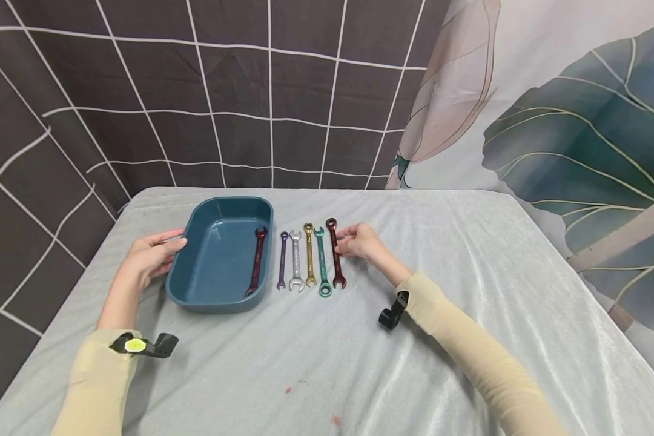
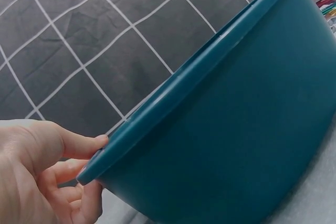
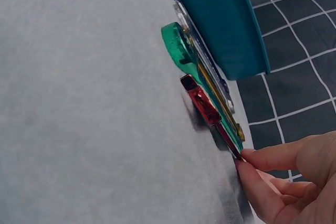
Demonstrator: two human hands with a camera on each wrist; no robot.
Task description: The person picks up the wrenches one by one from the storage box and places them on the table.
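My left hand [image 1: 149, 257] grips the left rim of a blue-green plastic basin [image 1: 177, 284]. In the left wrist view the thumb lies on the rim and curled fingers sit under it. Inside the basin, along its right wall, leans a dark red open-end wrench [image 1: 257, 263]. My right hand [image 1: 362, 242] pinches a dark red combination wrench [image 1: 336, 260] between thumb and fingertips, at the right end of a row. The right wrist view shows that red wrench [image 3: 203, 104] slightly tilted, with a shadow under it. To its left lies a green combination wrench [image 1: 321, 257].
Between the basin and the green wrench lie a purple wrench [image 1: 283, 260], a silver open-end wrench [image 1: 296, 260] and a gold wrench [image 1: 309, 257], roughly parallel. All rest on a table [image 1: 240, 375] covered in pale grey cloth. A dark gridded curtain [image 1: 240, 91] hangs behind.
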